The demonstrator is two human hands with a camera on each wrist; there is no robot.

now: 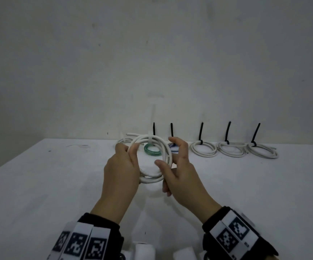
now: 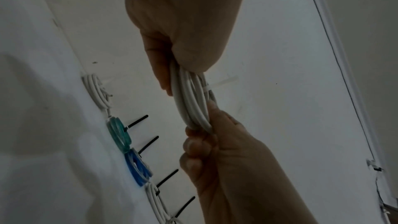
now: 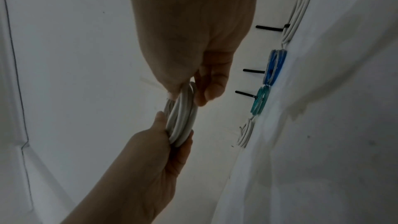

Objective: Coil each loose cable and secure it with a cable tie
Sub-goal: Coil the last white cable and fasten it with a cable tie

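Note:
I hold a coiled white cable [image 1: 152,180] upright above the white table [image 1: 58,184] with both hands. My left hand [image 1: 127,149] grips the coil's left side, thumb in front. My right hand [image 1: 170,156] pinches the right side between thumb and fingers. A pale cable tie [image 1: 153,113] wraps the top of the coil, its tail pointing up. In the left wrist view the coil [image 2: 189,101] runs between the left hand [image 2: 170,77] above and the right hand [image 2: 206,134] below. In the right wrist view the coil [image 3: 183,117] sits between the right hand [image 3: 193,94] and the left hand [image 3: 172,134].
Along the back wall lie a green coil [image 1: 152,151], a blue coil [image 1: 173,148] partly hidden by my fingers, and three white coils [image 1: 230,150], each with an upright black tie. A white bundle with free ends [image 1: 127,140] lies at the row's left. White rolls [image 1: 144,250] sit at the near edge.

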